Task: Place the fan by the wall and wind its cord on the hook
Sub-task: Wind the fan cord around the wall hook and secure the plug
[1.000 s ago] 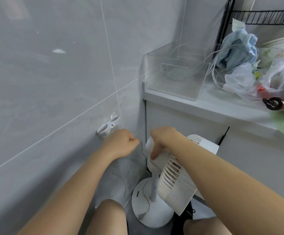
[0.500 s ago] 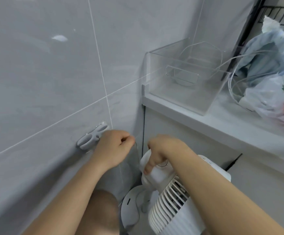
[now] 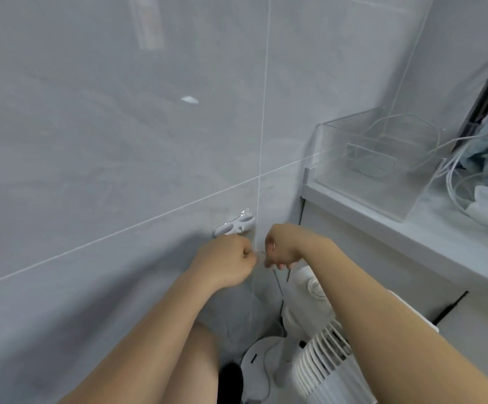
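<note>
- Just below the wall hook, the left hand and right hand each pinch a thin cord with curled fingers.
- Beneath the right fingers stands the white fan, near the tiled wall.

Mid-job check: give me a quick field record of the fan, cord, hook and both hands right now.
fan: white fan standing on the floor in the corner by the tiled wall
cord: thin white cord stretched between the two hands, not on the hook
hook: white hook on the wall, just above the left hand, bare
left hand: left hand pinches the cord
right hand: right hand pinches the cord, above the fan
counter: clear box on top
</note>
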A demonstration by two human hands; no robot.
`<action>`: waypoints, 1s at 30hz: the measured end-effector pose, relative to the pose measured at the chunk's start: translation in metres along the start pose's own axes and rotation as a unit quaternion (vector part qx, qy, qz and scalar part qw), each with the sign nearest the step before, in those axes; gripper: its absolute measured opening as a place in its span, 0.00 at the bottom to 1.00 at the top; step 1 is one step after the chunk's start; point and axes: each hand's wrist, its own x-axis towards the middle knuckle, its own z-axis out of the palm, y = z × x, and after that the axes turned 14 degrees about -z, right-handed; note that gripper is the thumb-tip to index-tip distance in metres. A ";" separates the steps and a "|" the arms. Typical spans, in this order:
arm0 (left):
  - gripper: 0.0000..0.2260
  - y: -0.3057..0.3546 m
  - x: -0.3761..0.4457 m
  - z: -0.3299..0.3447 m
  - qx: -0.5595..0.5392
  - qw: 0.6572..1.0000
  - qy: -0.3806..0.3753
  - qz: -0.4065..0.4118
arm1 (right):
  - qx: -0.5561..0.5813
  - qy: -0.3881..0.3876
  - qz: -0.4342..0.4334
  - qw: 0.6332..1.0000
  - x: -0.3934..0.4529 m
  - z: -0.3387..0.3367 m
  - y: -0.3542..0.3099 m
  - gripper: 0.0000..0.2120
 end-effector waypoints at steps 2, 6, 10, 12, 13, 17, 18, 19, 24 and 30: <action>0.16 -0.011 0.000 -0.002 0.001 1.000 -0.006 -0.023 | 0.052 0.032 -0.003 0.998 0.005 0.006 0.006 0.08; 0.19 -0.019 0.004 -0.010 0.062 0.996 0.022 -0.063 | 0.085 0.083 -0.016 0.993 0.023 0.017 0.009 0.10; 0.18 -0.017 0.007 -0.010 0.053 0.995 0.067 -0.059 | 0.073 0.107 -0.020 0.991 0.034 0.011 0.013 0.11; 0.18 -0.021 0.007 -0.009 0.028 0.994 0.084 -0.058 | 0.075 0.133 -0.021 0.988 0.032 0.008 0.016 0.10; 0.18 -0.025 0.006 -0.007 0.014 0.994 0.087 -0.065 | 0.076 0.146 -0.024 0.986 0.031 0.008 0.018 0.10; 0.20 -0.054 -0.004 -0.004 -0.062 0.991 0.060 -0.101 | 0.098 0.170 -0.063 0.979 0.022 0.010 0.013 0.09; 0.19 -0.057 -0.006 -0.003 -0.085 0.989 0.064 -0.100 | 0.102 0.179 -0.067 0.976 0.021 0.010 0.014 0.09; 0.18 -0.055 -0.006 -0.005 -0.105 0.986 0.078 -0.099 | 0.109 0.191 -0.072 0.973 0.021 0.006 0.015 0.08; 0.10 -0.021 -0.003 -0.009 -0.096 0.967 0.214 -0.099 | 0.129 0.228 -0.106 0.959 0.020 0.011 0.029 0.12; 0.04 0.007 0.018 -0.026 -0.102 0.959 0.259 -0.056 | 0.115 0.327 -0.086 0.934 0.029 0.015 0.029 0.10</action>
